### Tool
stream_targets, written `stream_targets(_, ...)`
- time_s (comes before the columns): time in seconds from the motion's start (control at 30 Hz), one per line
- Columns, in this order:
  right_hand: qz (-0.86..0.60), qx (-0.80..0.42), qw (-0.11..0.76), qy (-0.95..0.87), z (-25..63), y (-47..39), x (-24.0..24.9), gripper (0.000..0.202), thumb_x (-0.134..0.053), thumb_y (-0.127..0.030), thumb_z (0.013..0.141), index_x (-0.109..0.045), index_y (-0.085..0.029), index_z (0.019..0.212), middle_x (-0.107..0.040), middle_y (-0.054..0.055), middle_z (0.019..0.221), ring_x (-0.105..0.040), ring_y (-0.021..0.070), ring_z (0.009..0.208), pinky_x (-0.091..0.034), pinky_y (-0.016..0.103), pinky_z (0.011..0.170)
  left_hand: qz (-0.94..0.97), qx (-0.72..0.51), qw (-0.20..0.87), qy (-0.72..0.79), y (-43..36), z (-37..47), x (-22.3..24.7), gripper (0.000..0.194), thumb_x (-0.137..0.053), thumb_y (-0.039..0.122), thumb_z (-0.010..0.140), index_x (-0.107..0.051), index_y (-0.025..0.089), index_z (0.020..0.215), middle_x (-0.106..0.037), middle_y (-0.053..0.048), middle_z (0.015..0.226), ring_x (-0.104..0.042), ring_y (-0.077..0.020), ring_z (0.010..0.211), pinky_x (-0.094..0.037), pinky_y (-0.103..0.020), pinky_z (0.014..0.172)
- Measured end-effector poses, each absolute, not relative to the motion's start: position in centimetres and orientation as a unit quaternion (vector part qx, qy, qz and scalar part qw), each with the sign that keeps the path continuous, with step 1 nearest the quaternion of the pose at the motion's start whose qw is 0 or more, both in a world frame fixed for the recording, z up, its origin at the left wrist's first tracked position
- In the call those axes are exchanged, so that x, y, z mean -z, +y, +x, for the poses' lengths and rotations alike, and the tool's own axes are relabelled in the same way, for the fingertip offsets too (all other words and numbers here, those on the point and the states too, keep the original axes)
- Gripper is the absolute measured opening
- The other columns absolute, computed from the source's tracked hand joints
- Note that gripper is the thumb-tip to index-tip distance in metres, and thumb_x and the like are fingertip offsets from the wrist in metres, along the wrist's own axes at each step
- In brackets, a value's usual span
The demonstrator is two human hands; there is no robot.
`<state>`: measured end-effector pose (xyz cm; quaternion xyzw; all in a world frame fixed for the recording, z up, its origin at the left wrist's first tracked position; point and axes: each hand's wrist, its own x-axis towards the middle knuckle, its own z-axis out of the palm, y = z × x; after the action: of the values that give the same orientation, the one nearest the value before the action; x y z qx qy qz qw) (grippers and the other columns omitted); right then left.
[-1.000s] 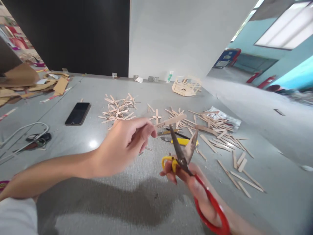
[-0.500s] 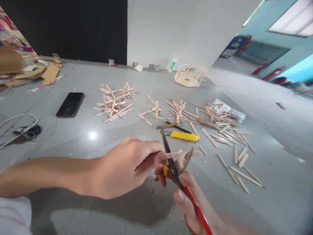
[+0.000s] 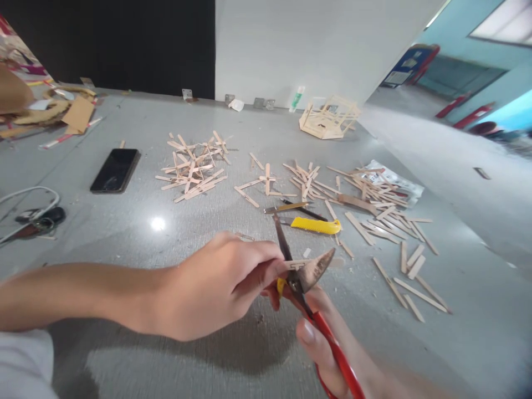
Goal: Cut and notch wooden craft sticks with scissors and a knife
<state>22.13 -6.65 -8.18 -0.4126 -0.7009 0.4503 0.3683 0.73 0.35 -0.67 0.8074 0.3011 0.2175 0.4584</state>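
Note:
My left hand (image 3: pixel 220 288) is closed, pinching one end of a flat popsicle stick (image 3: pixel 338 262) with pencil lines marked near the fingers. A pair of scissors (image 3: pixel 317 271) with red handles is gripped in my right hand (image 3: pixel 328 343). Its blades stand apart with the stick lying between them, close to the pivot. Something yellow shows at the scissors below my left fingertips; part of it is hidden. Just beyond the blades lie a yellow utility knife (image 3: pixel 316 225), a thin brass-coloured tool (image 3: pixel 286 207) and a black pen-like tool (image 3: pixel 305 210).
Piles of popsicle sticks (image 3: pixel 194 169) lie across the grey table (image 3: pixel 124 233), with more at right beside a plastic packet (image 3: pixel 394 183). A stick-built frame (image 3: pixel 328 119) stands at the back. Left are a phone (image 3: pixel 115 170), keys with a cable (image 3: pixel 44 219) and cardboard scraps (image 3: pixel 78 114).
The camera view has shifted slightly, so the tabletop things sit a little higher. Both hands keep their holds, and the stick is still between the scissor blades.

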Motion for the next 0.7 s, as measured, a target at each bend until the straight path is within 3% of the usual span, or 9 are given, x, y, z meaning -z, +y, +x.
stream_targets(0.4,-0.425,-0.455,0.383,-0.683,21.0,-6.1,6.8,0.050,-0.045,-0.066,0.100,-0.065,-0.022,0.109,-0.060,0.006,0.085,-0.057,0.0209,0.074,-0.054,0.036,0.070,0.809,-0.223,0.458,0.293,0.1,0.9,1.0,0.029,-0.044,0.017,0.106,-0.055,0.019,0.079,-0.053,0.008,0.060,-0.043,-0.0049,0.049,-0.034,-0.017,0.053)
stream_targets(0.7,-0.427,-0.463,0.379,-0.678,20.8,-5.9,6.8,0.047,-0.041,-0.065,0.100,-0.058,-0.023,0.088,-0.054,0.005,0.077,-0.051,0.0199,0.068,-0.049,0.035,0.063,0.804,-0.229,0.465,0.292,0.2,1.0,1.1,0.034,-0.042,0.015,0.105,-0.049,0.020,0.073,-0.051,0.007,0.055,-0.040,-0.0059,0.044,-0.036,-0.018,0.049)
